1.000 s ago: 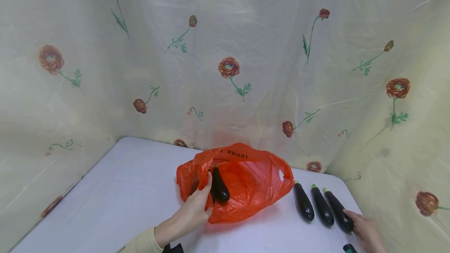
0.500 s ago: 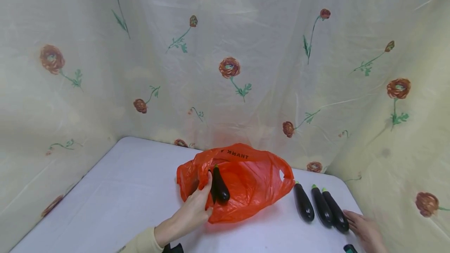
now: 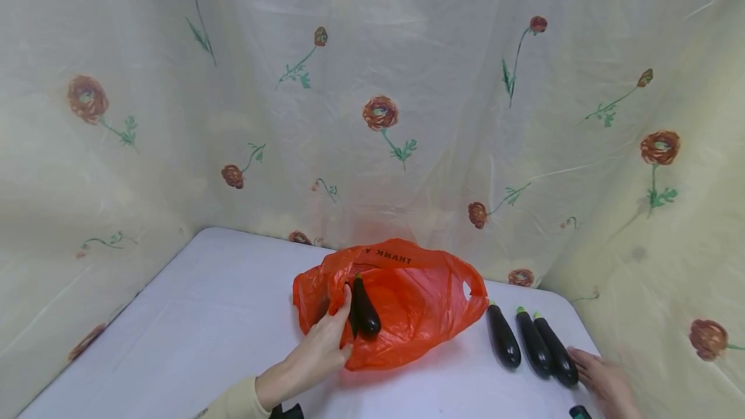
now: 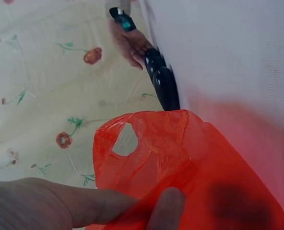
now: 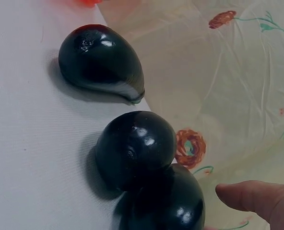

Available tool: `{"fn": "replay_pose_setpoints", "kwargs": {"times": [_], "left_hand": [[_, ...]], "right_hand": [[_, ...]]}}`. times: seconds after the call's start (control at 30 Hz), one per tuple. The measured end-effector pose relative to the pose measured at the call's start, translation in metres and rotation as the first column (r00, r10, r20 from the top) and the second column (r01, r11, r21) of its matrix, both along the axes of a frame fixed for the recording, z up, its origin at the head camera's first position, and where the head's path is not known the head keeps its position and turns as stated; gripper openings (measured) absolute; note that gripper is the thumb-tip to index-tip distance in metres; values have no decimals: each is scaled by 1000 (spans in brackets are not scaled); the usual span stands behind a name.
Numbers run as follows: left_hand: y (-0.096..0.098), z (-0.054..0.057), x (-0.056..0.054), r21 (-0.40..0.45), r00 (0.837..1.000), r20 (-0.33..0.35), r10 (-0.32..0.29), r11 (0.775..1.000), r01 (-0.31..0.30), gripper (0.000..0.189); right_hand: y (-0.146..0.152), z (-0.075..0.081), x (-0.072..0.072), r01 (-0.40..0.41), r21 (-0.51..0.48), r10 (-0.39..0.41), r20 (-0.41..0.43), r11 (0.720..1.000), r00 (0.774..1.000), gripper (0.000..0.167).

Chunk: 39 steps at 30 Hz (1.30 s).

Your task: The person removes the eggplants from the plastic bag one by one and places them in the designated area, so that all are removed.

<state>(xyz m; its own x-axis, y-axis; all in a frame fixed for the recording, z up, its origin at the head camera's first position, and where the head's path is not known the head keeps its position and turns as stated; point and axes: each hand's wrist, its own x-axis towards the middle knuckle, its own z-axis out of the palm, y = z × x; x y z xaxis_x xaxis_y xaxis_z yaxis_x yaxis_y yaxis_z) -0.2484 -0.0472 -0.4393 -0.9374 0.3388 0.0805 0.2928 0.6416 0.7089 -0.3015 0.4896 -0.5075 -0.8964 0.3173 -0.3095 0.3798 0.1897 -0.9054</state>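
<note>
My left hand (image 3: 317,351) grips the near left edge of a red plastic bag (image 3: 401,348) between thumb and fingers, holding its mouth wide. Inside the bag lies a dark eggplant (image 3: 366,310), with another dark shape beside it mostly hidden by the fingers. To the bag's right, three glossy eggplants lie in a row: the left one (image 3: 504,338), the middle one (image 3: 533,346) and the right one (image 3: 557,353). The latter two lean together. My right hand (image 3: 602,377) lies beside the right eggplant with relaxed fingers; in the right wrist view its thumb (image 5: 242,195) stands apart from the eggplant.
Everything stands on a white table (image 3: 233,290). A flowered plastic curtain (image 3: 442,147) hangs behind it and along both sides. The bag's handle loop (image 4: 103,148) points right, close to the left eggplant. A dark device (image 3: 579,412) sits at the right wrist.
One second ago my right hand held the right eggplant a little apart; it has shifted left against the middle one, and the fingers have let go. My left hand and the bag stay put.
</note>
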Motion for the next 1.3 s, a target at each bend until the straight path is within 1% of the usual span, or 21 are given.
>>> {"fn": "replay_pose_setpoints", "kwargs": {"times": [0.03, 0.13, 0.27, 0.37, 0.47, 0.6, 0.63, 0.67, 0.7, 0.83, 0.87, 0.9, 0.93, 1.03, 1.07, 1.2, 1.27, 1.3], "left_hand": [[0, 0, 0, 0, 1000, 1, 0, 1000, 0, 97], [0, 1, 0, 0, 1000, 2, 1, 1000, -1, 97], [1, 1, 0, -4, 1000, 6, 6, 1000, -6, 97], [1, 1, 0, -6, 1000, 8, 8, 1000, -8, 97], [0, 0, 0, -1, 1000, 2, 5, 1000, -5, 97], [-1, 0, 0, 12, 1000, -2, 0, 1000, 0, 97], [-1, 1, 0, 13, 1000, 0, 0, 1000, 0, 97], [0, 0, 0, 10, 1000, 3, 1, 1000, -1, 97], [-1, 0, 0, 8, 1000, -1, 0, 1000, 0, 97], [-1, -1, 1, 1, 1000, -17, -2, 1000, 2, 97], [-1, -1, 1, 1, 1000, -22, -5, 1000, 5, 97], [-1, -1, 1, 2, 1000, -26, -8, 1000, 8, 97], [-1, -1, 1, 3, 1000, -26, -8, 1000, 8, 97], [-1, -1, 1, 0, 1000, -29, -9, 1000, 9, 97], [-1, 0, 1, -1, 999, -31, -10, 1000, 10, 97], [-1, 0, 2, 2, 999, -37, -11, 1000, 11, 97], [-1, 0, 3, 2, 999, -34, -13, 1000, 13, 97], [-1, 0, 3, 3, 999, -31, -13, 1000, 13, 97]], "right_hand": [[1, 1, 1, -16, -10, 16, -16, 1000, 1000, 76], [3, 5, 4, -55, -47, 52, -51, 997, 997, 65], [4, 10, 6, -75, -61, 71, -71, 995, 995, 57], [4, 15, 5, -91, -54, 87, -74, 994, 994, 62], [4, 19, 5, -115, -48, 111, -72, 992, 991, 63], [1, 27, 4, -153, -18, 152, -66, 988, 986, 58], [0, 29, 4, -156, -13, 154, -64, 988, 986, 55], [-2, 31, 4, -155, -7, 155, -58, 988, 986, 56], [-3, 34, 4, -159, -5, 158, -57, 987, 986, 52], [-10, 45, 5, -193, 23, 194, -53, 981, 980, 61], [-12, 48, 5, -214, 30, 216, -68, 976, 974, 65], [-14, 50, 6, -236, 40, 239, -87, 971, 967, 62], [-16, 53, 7, -253, 46, 256, -99, 966, 962, 66], [-23, 60, 9, -308, 55, 313, -149, 950, 938, 63], [-25, 63, 10, -323, 59, 329, -153, 944, 932, 63], [-38, 75, 10, -359, 78, 367, -152, 930, 918, 66], [-45, 80, 11, -368, 61, 373, -170, 928, 912, 62], [-48, 82, 11, -371, 47, 373, -189, 928, 908, 57]]}}
